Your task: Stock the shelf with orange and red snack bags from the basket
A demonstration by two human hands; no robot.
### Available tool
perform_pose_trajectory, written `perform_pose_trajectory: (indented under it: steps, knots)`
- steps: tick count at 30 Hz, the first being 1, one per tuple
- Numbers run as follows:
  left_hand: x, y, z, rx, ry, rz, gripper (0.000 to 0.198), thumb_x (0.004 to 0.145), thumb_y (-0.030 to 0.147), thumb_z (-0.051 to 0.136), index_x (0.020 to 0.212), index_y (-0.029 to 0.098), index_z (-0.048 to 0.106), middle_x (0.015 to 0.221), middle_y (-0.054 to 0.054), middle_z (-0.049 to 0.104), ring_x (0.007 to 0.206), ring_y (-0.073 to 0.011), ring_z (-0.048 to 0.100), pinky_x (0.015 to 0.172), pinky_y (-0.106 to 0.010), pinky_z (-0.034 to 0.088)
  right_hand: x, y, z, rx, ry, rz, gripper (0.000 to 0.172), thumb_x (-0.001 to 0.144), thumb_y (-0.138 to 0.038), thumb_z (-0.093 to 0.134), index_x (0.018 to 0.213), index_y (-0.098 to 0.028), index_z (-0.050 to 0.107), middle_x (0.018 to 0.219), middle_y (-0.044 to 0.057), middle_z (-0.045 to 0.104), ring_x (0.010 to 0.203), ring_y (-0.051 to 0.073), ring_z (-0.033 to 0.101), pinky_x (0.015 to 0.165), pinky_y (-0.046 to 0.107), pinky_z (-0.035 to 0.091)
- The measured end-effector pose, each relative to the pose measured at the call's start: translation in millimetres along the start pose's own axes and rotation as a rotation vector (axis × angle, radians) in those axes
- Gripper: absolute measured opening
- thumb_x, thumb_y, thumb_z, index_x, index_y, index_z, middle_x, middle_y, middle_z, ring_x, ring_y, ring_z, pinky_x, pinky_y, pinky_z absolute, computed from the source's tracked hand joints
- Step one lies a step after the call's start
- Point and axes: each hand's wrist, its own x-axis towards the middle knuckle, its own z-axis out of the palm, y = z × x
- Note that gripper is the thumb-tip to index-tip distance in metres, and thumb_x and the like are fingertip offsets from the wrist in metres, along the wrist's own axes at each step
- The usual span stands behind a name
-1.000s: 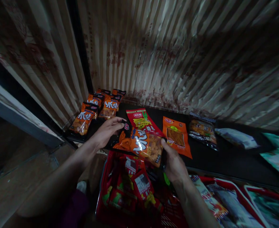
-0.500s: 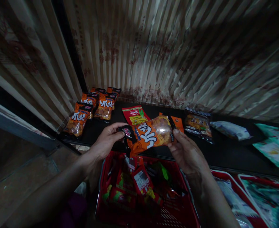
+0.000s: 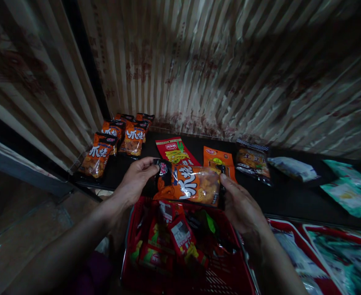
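1. Left hand (image 3: 139,178) pinches one end of an orange-and-black bag (image 3: 189,185) between thumb and fingers; the right hand (image 3: 243,205) grips the other end, thumb in front, fingers mostly hidden. One bag is held, over the far edge of a red basket (image 3: 229,272), in front of a dark shelf (image 3: 278,200).
2. That bag lies lengthwise from left to right, glossy, black at both ends, with a pinkish logo at the left, large white characters mid-way and golden-brown pieces showing at the right.
3. At the far left of the shelf, five matching snack bags (image 3: 97,155) show, propped up close together; some overlap.
4. Next, one red packet (image 3: 176,152), its lower part behind the held bag.
5. Nearer, in the one basket below the hands, several red packets (image 3: 180,235) overlap too much for a sure count; two show white labels. One bright green patch (image 3: 211,224) lies to their right.
6. Further right on the shelf: one orange packet (image 3: 219,157), partly covered; one brown packet (image 3: 252,161) with a checked top; one pale packet (image 3: 294,168).
7. Near right, a second basket (image 3: 324,282) holds pale packets (image 3: 297,254), uncountable.
8. Rightmost, two mint-green packets (image 3: 348,192) overlap on the shelf; nearer, a third basket (image 3: 343,232) holds similar green ones.
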Motion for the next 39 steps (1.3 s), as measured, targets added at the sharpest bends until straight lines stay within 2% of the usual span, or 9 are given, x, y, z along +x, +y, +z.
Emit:
perform_pose_trajectory:
  steps: [6, 10, 13, 18, 22, 29, 34, 39]
  knots:
    - [8.1, 6.9, -6.4, -0.026, 0.078, -0.009, 0.025, 0.061, 0.033, 0.077, 0.077, 0.016, 0.068, 0.071, 0.002, 0.066, 0.065, -0.0103, 0.058, 0.066, -0.023, 0.045, -7.2, 23.7, -0.3, 0.048, -0.08, 0.116, 0.036, 0.057, -0.034, 0.083, 0.087, -0.018, 0.071, 0.09, 0.008, 0.074, 0.097, 0.027, 0.067, 0.08, 0.033, 0.056]
    - [5.8, 10.2, -4.6, 0.011, 0.035, 0.032, 0.032, 0.064, 0.04, 0.076, 0.083, 0.016, 0.07, 0.082, -0.002, 0.069, 0.077, -0.0132, 0.061, 0.074, -0.025, 0.046, -11.7, 38.1, 0.2, 0.13, -0.029, 0.122, 0.038, 0.063, -0.041, 0.079, 0.093, -0.019, 0.07, 0.101, 0.006, 0.073, 0.101, 0.024, 0.065, 0.084, 0.033, 0.055]
    - [4.4, 8.0, -0.1, 0.037, 0.033, 0.022, 0.03, 0.063, 0.038, 0.077, 0.084, 0.017, 0.07, 0.084, -0.002, 0.069, 0.076, -0.0124, 0.061, 0.072, -0.024, 0.046, -13.1, 45.5, 3.3, 0.191, 0.007, 0.112, 0.038, 0.068, -0.042, 0.076, 0.098, -0.02, 0.069, 0.105, 0.005, 0.071, 0.101, 0.023, 0.065, 0.083, 0.034, 0.055]
    - [9.8, 1.8, 0.9, 0.009, 0.168, 0.008, 0.029, 0.059, 0.038, 0.078, 0.076, 0.016, 0.068, 0.073, -0.001, 0.067, 0.067, -0.0117, 0.059, 0.06, -0.022, 0.045, -16.3, 52.7, 11.5, 0.267, 0.094, 0.145, 0.025, 0.066, -0.034, 0.078, 0.087, -0.022, 0.07, 0.088, 0.001, 0.074, 0.079, 0.017, 0.068, 0.07, 0.028, 0.057]
    - [15.9, 1.4, -6.9, 0.047, 0.224, 0.073, 0.029, 0.059, 0.041, 0.077, 0.07, 0.016, 0.068, 0.068, 0.0, 0.066, 0.062, -0.0103, 0.057, 0.055, -0.02, 0.042, -20.8, 54.4, 14.1, 0.275, 0.084, 0.217, 0.024, 0.058, -0.031, 0.084, 0.074, -0.022, 0.069, 0.068, -0.004, 0.071, 0.062, 0.012, 0.065, 0.057, 0.022, 0.054]
    - [23.4, 8.9, -20.7, -0.03, 0.265, 0.109, 0.031, 0.056, 0.041, 0.078, 0.066, 0.015, 0.065, 0.063, 0.002, 0.063, 0.057, -0.0097, 0.055, 0.057, -0.022, 0.043, -28.2, 62.5, 21.9, 0.214, -0.009, 0.278, 0.031, 0.039, -0.021, 0.091, 0.054, -0.019, 0.065, 0.06, -0.004, 0.069, 0.057, 0.012, 0.064, 0.064, 0.027, 0.056]
    - [24.3, 12.4, -23.1, -0.042, 0.294, 0.166, 0.028, 0.055, 0.037, 0.079, 0.06, 0.015, 0.063, 0.061, 0.003, 0.062, 0.056, -0.0082, 0.054, 0.06, -0.022, 0.042, -30.1, 72.9, 26.9, 0.15, -0.049, 0.323, 0.03, 0.038, -0.02, 0.091, 0.057, -0.018, 0.068, 0.06, -0.002, 0.07, 0.056, 0.012, 0.066, 0.058, 0.023, 0.056]
    - [22.0, 14.6, -25.1, -0.029, 0.286, 0.163, 0.027, 0.058, 0.037, 0.078, 0.061, 0.015, 0.062, 0.062, 0.002, 0.063, 0.058, -0.0086, 0.053, 0.06, -0.022, 0.042, -32.3, 74.7, 29.9, 0.12, -0.051, 0.32, 0.029, 0.039, -0.02, 0.091, 0.057, -0.017, 0.068, 0.058, -0.003, 0.069, 0.055, 0.013, 0.067, 0.054, 0.02, 0.056]
